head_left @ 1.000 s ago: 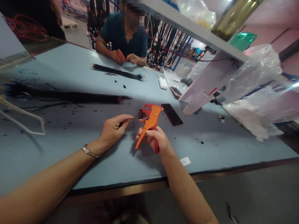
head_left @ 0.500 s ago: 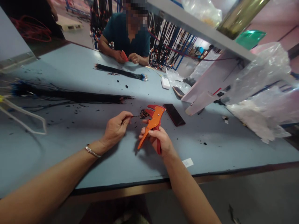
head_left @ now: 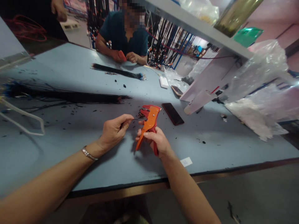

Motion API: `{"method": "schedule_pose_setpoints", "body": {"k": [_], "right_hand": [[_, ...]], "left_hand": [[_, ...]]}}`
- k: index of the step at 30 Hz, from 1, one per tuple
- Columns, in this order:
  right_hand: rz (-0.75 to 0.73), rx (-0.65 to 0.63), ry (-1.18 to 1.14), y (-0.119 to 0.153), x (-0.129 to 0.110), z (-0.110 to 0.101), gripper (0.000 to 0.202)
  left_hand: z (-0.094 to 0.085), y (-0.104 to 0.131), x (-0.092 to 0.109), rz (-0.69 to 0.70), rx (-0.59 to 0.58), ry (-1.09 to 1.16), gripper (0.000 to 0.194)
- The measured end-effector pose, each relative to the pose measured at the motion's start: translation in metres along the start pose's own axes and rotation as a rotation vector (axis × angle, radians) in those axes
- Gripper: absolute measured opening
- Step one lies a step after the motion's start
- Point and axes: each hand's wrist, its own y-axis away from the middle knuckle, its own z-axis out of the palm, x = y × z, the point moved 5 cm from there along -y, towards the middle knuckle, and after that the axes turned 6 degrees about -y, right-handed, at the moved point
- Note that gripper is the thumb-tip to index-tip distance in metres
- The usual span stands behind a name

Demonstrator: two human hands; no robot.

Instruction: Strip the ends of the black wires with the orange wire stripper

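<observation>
My left hand (head_left: 115, 130) pinches a thin dark wire (head_left: 135, 119), whose short end sticks out past the fingertips toward the right. My right hand (head_left: 157, 140) is wrapped round the handles of an orange and red wire stripper (head_left: 150, 119). The tool's handles are spread and its jaws point up and to the left. A small gap separates the wire's tip from the jaws. Beyond the tool lies a small pile of cut wire ends (head_left: 140, 113), partly covered by it. Farther back on the left rests a long bundle of black wires (head_left: 81, 95).
Across the table (head_left: 98, 174) sits a person (head_left: 123, 34) holding a red tool (head_left: 121, 56), behind a smaller wire bundle (head_left: 116, 70). A dark phone (head_left: 173, 114) lies right of my tool. A shelf post (head_left: 205, 81) and plastic bags (head_left: 254, 105) stand at the right.
The whole view has shifted slightly. The wire stripper has moved a little left, nearer my left hand. Both hands keep their grip. At the upper left, another person's hand shows more.
</observation>
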Motion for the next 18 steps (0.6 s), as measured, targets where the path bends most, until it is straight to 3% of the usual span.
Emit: {"method": "schedule_pose_setpoints", "body": {"k": [8,18], "right_hand": [[-0.164,0.162,0.061,-0.001,-0.008,-0.001,0.037],[-0.247,0.221,0.213,-0.003,-0.009,-0.002,0.032]], "left_hand": [[0.006,0.007,0.015,0.291,-0.007,-0.173,0.022],[0.008,0.011,0.02,0.398,0.006,-0.301,0.02]]}}
